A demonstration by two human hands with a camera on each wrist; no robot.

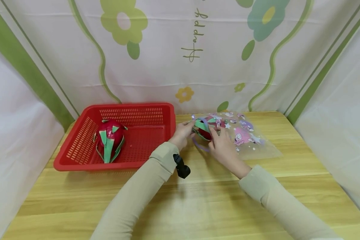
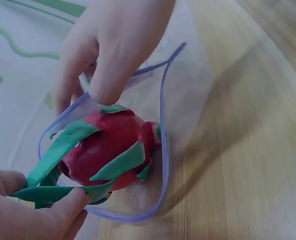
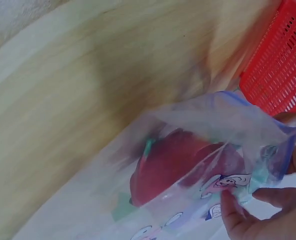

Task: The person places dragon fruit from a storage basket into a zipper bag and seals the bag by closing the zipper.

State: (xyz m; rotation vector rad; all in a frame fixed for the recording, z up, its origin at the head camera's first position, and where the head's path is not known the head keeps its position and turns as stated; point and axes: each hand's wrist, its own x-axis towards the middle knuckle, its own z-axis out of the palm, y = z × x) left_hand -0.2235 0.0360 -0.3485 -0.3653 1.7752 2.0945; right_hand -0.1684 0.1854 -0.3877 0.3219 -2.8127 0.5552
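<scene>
A red toy dragon fruit with green leaves lies in the mouth of a clear printed zip bag, its leaf ends sticking out past the purple rim. My left hand pinches those long green leaves between thumb and fingers. Across from it, my right hand pinches the bag near its opening, thumb and fingertips on the film. Through the film, more red surface shows deeper in the bag; whether it is a second fruit I cannot tell. The mouth gapes around the fruit in the left wrist view.
Left of the bag stands a red plastic basket with slotted walls. Another dragon fruit sits inside it, leaves toward the front. Wooden tabletop lies below, and a flower-printed curtain hangs behind.
</scene>
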